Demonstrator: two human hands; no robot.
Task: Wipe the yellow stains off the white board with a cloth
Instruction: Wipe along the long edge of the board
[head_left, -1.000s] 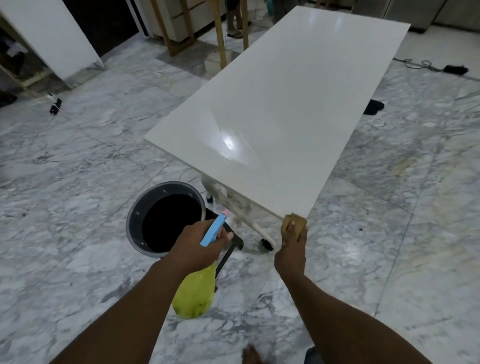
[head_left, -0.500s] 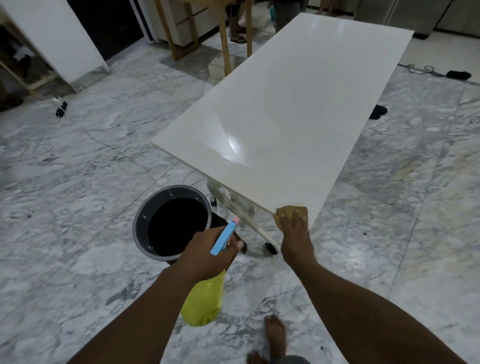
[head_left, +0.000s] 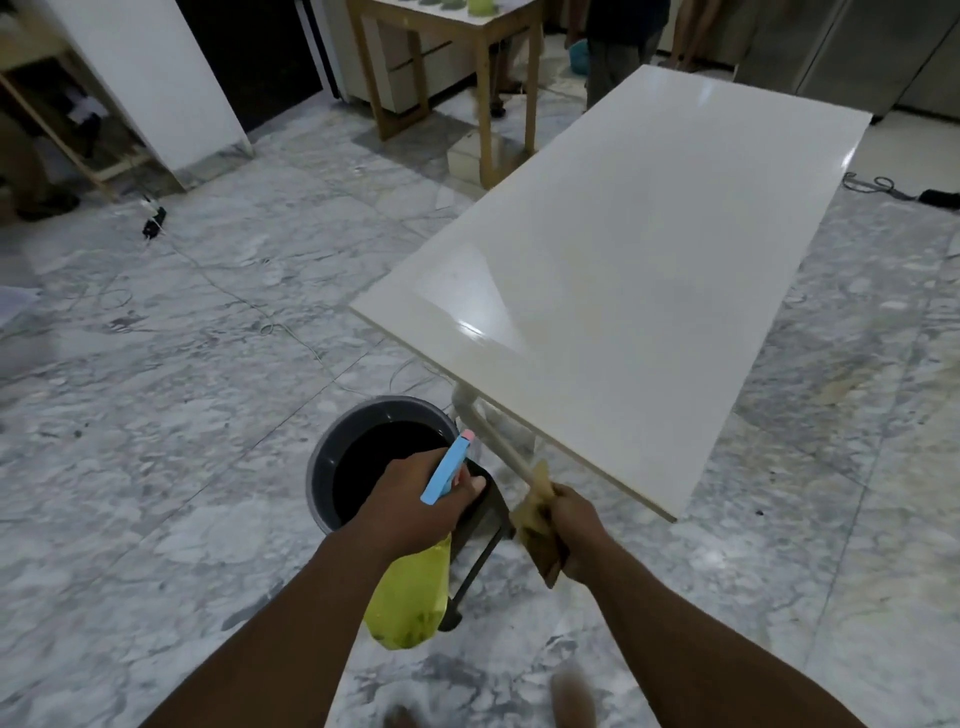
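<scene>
While the fingers of the right hand are clenched round a bunched tan cloth, the cloth hangs in the air and touches nothing else. It is off the board, just short of and below the near edge, left of the near right corner. The left hand grips the neck of a bottle; the blue trigger head projects above the knuckles and the yellow body hangs below the fist. Beyond that hand a bucket stands on the floor, beside the white leg under the board's near edge.

Governing relation: the board lies ahead of and to the right of the cloth, with its long axis running away from the person toward the upper right. The right hand is the nearer of the two, so a forward, slightly rightward reach should return the cloth to the surface. Of the stains, only a faint yellowish cast shows on the glossy top; distinct marks cannot be made out.

Change from half a second before: the cloth then lay pressed on the board's near right corner. It has since been lifted off and drawn back toward the body, and the view has swung so that the board sits farther right. The left hand's hold on the bottle is unchanged.
</scene>
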